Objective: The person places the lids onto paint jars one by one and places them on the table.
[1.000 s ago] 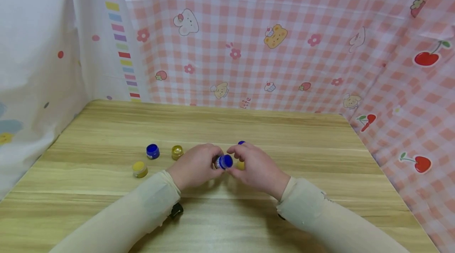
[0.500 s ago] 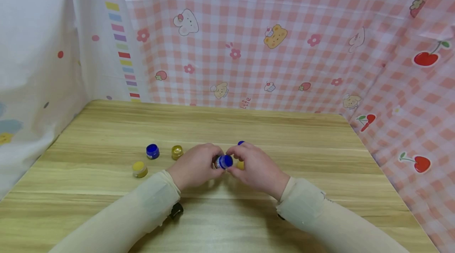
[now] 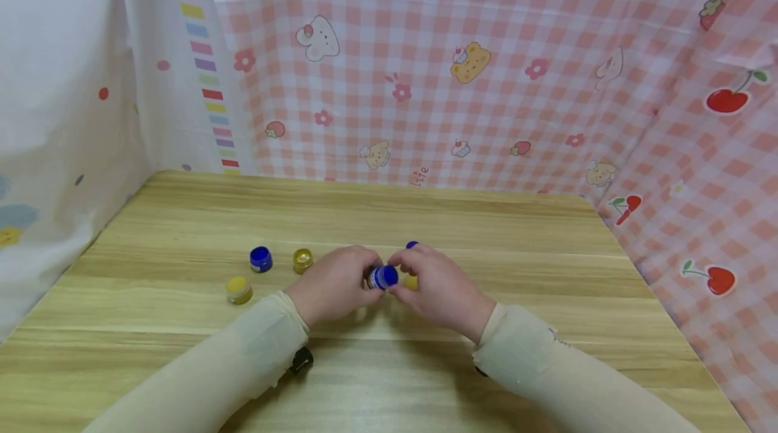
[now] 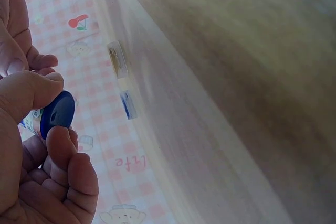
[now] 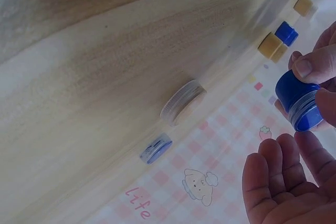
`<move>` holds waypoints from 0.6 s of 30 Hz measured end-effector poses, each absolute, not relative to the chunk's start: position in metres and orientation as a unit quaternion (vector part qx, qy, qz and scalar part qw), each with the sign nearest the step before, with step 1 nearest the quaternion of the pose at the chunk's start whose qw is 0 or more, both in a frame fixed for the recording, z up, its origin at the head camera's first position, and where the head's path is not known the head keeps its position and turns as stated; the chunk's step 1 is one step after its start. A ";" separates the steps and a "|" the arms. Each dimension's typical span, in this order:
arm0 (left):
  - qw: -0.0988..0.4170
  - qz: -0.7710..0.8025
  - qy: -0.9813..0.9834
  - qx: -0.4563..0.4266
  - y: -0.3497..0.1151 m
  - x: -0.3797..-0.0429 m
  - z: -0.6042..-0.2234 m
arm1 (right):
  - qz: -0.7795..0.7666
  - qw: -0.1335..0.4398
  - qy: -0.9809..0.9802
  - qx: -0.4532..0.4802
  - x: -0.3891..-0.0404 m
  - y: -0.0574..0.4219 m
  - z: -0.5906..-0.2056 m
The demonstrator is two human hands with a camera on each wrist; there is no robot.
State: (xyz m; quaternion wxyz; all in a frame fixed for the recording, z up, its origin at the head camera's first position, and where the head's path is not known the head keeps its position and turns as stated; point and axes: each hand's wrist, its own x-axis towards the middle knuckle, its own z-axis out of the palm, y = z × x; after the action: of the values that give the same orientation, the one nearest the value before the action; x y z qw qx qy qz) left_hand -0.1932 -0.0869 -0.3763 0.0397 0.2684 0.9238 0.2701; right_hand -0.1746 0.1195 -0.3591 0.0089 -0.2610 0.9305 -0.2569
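A small blue paint jar [image 3: 385, 277] is held tilted above the table between the two hands. My left hand [image 3: 337, 281] grips one end; in the left wrist view its thumb and fingers surround the round blue end [image 4: 59, 113]. My right hand [image 3: 440, 291] is at the other end. In the right wrist view its thumb and forefinger pinch the clear rim of the jar [image 5: 294, 92], while the other fingers extend loosely. Behind the right hand, a blue piece [image 3: 412, 244] and a yellow piece [image 3: 410, 282] are mostly hidden.
Left of the hands stand a blue jar [image 3: 261, 259], a gold-yellow jar [image 3: 302, 261] and a yellow jar [image 3: 239, 290] on the wooden table [image 3: 389, 379]. A black object [image 3: 302, 360] shows by the left sleeve. Patterned cloth [image 3: 395, 82] encloses the table's back and sides.
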 end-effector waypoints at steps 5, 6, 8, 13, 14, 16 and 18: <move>0.041 0.267 0.925 0.269 -0.087 -0.194 -0.376 | -0.260 0.014 0.932 -0.252 -0.174 0.120 -0.358; 0.041 0.267 0.925 0.268 -0.087 -0.194 -0.376 | -0.261 0.015 0.932 -0.251 -0.174 0.120 -0.357; 0.039 0.265 0.925 0.269 -0.086 -0.194 -0.376 | -0.260 0.012 0.932 -0.254 -0.173 0.120 -0.357; 0.040 0.264 0.925 0.268 -0.085 -0.193 -0.375 | -0.257 0.004 0.930 -0.263 -0.173 0.120 -0.357; 0.042 0.265 0.926 0.267 -0.085 -0.193 -0.375 | -0.258 0.005 0.930 -0.262 -0.173 0.120 -0.357; 0.044 0.265 0.926 0.266 -0.085 -0.193 -0.375 | -0.257 0.007 0.932 -0.257 -0.173 0.120 -0.357; 0.045 0.266 0.926 0.265 -0.085 -0.193 -0.375 | -0.259 0.010 0.933 -0.250 -0.173 0.120 -0.357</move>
State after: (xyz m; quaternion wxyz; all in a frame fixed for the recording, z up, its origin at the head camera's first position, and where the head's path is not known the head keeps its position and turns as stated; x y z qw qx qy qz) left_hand -0.1929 -0.0847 -0.3747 0.0451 0.2652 0.9257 0.2661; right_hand -0.1726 0.1201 -0.3568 0.0105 -0.2499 0.9329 -0.2590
